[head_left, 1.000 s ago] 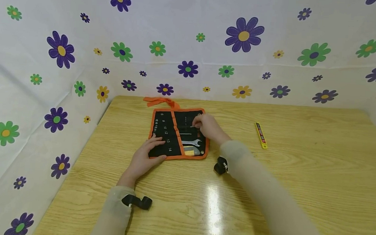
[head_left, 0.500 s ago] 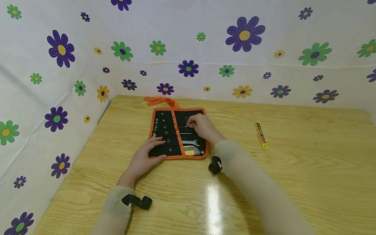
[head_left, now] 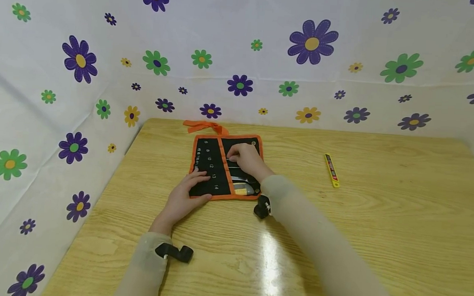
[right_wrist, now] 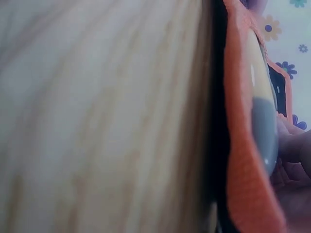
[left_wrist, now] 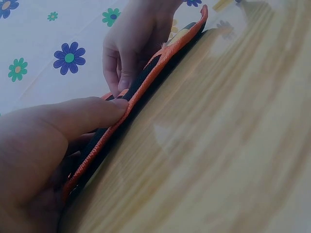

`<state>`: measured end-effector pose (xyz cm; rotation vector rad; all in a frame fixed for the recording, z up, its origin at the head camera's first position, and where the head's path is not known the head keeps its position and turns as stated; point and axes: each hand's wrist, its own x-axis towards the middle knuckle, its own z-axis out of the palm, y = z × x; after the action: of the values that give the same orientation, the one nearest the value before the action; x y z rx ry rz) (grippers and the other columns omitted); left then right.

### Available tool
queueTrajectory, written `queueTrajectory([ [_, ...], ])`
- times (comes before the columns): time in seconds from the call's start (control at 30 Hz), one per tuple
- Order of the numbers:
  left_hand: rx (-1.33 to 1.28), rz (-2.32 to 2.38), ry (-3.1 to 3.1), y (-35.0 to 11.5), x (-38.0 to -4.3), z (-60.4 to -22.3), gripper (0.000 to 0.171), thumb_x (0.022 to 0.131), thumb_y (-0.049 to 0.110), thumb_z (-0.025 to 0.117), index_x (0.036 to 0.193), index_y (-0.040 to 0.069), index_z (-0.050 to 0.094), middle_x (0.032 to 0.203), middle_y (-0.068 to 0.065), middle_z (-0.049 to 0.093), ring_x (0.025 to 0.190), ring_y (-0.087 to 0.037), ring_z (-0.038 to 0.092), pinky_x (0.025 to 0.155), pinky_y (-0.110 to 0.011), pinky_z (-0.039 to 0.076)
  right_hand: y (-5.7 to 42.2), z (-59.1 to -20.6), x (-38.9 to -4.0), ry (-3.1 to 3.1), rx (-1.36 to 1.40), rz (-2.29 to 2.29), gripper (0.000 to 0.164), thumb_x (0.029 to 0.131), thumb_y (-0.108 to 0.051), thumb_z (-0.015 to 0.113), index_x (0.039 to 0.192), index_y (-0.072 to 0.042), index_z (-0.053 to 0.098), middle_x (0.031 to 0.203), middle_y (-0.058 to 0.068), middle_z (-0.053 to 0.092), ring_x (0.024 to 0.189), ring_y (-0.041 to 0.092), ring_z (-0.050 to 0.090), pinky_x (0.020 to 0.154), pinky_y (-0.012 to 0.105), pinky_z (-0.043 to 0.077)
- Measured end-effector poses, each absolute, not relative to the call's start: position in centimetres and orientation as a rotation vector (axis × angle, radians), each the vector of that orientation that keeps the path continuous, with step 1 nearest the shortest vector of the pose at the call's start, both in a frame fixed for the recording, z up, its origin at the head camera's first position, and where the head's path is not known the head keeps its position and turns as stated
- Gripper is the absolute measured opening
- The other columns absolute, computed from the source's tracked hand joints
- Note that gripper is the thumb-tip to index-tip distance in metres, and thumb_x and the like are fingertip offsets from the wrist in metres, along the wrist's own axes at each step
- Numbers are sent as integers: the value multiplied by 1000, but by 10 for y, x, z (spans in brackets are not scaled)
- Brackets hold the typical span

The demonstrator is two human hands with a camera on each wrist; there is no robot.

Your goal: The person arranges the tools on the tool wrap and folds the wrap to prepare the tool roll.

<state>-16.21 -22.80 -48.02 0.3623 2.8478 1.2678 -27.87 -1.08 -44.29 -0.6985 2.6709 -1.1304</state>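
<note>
A black tool pouch (head_left: 201,191) with orange trim lies unrolled on the table, sizes printed on its left half. My left hand (head_left: 180,199) rests on that half with fingers spread; in the left wrist view its thumb lies along the orange edge (left_wrist: 98,147). My right hand (head_left: 247,158) pinches a thin rod-like tool (head_left: 228,159) at the pouch's middle strip; fingers hide most of it, so its kind is unclear. Nearer me in the pockets lie another thin metal rod (head_left: 233,167), a wrench (head_left: 240,179) partly covered, and a yellow-and-grey utility knife (head_left: 242,189).
A slim yellow blade case (head_left: 331,171) lies on the wooden table (head_left: 380,211), right of the pouch. The orange tie strap (head_left: 205,126) trails behind the pouch. Flower-patterned cloth (head_left: 267,45) rises at the table's back and left edges.
My right hand has moved left across the pouch, bringing the thin tool to the middle strip. Its forearm has followed, partly covering the wrench. My left hand stays in place on the pouch.
</note>
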Motion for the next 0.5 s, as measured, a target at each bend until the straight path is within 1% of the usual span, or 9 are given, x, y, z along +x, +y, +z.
queueTrajectory([
  [0.27, 363, 1277, 2838, -227, -162, -478, 51, 85, 34, 74, 131, 18, 59, 146, 2, 41, 143, -18, 19, 112, -47, 22, -16, -445, -280, 2677, -667, -1166, 9, 92, -9, 63, 91, -6, 71, 93, 6, 68, 84, 19, 63, 76, 32, 52],
  [0.5, 367, 1285, 2832, -227, -161, -477, 51, 85, 34, 74, 131, 17, 60, 146, 1, 42, 143, -18, 20, 112, -48, 22, -18, -445, -278, 2677, -596, -1228, 6, 89, -11, 67, 87, -7, 70, 87, 4, 68, 79, 17, 62, 74, 32, 52],
])
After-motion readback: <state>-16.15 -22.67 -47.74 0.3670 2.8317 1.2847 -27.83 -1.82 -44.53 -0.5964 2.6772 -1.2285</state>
